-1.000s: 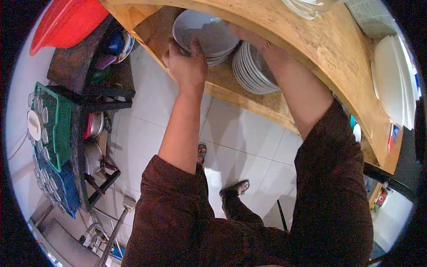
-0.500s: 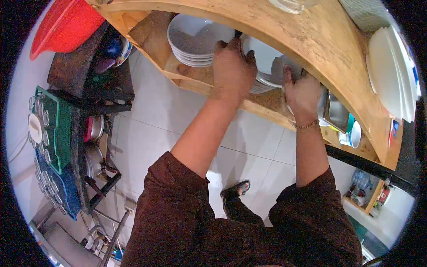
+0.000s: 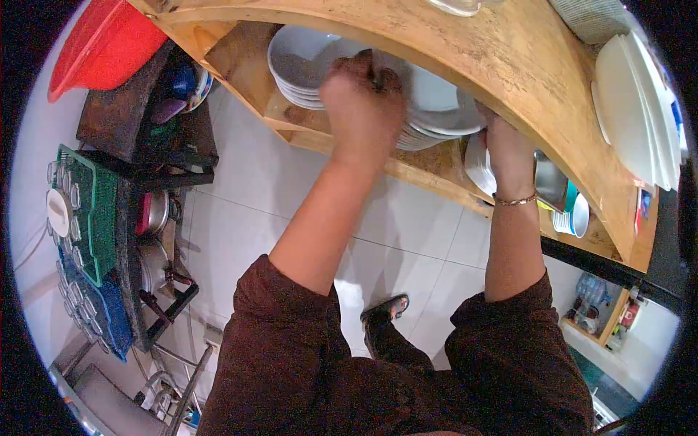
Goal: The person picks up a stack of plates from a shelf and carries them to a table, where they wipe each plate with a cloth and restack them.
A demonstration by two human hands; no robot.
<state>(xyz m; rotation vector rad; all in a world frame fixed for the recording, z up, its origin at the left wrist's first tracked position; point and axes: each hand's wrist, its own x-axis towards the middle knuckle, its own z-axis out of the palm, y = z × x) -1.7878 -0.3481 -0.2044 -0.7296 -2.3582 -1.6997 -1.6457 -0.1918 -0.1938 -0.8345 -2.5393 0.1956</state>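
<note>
Inside the wooden shelf, a stack of white bowls [image 3: 298,65] stands on the left and a stack of white plates [image 3: 433,98] in the middle. My left hand [image 3: 363,105] is between the two stacks, in front of the bowls and against the plates' left side. Its fingers are curled and somewhat blurred; what they hold, if anything, is hidden. At the plates' right rim is my right hand [image 3: 507,149], a bracelet on its wrist. The shelf top hides most of its fingers. Smaller white dishes [image 3: 478,166] sit beside and below that hand.
The curved wooden shelf top [image 3: 407,27] overhangs the stacks. Upright white plates [image 3: 631,109] and a metal container [image 3: 550,182] are to the right. On the left are a red basin [image 3: 109,51], a dark rack [image 3: 131,196] and a green basket [image 3: 102,218] with glasses.
My left hand has moved slightly left, over the bowls' edge. My right hand has shifted right and farther under the shelf top. More of the top plate now shows between them.
</note>
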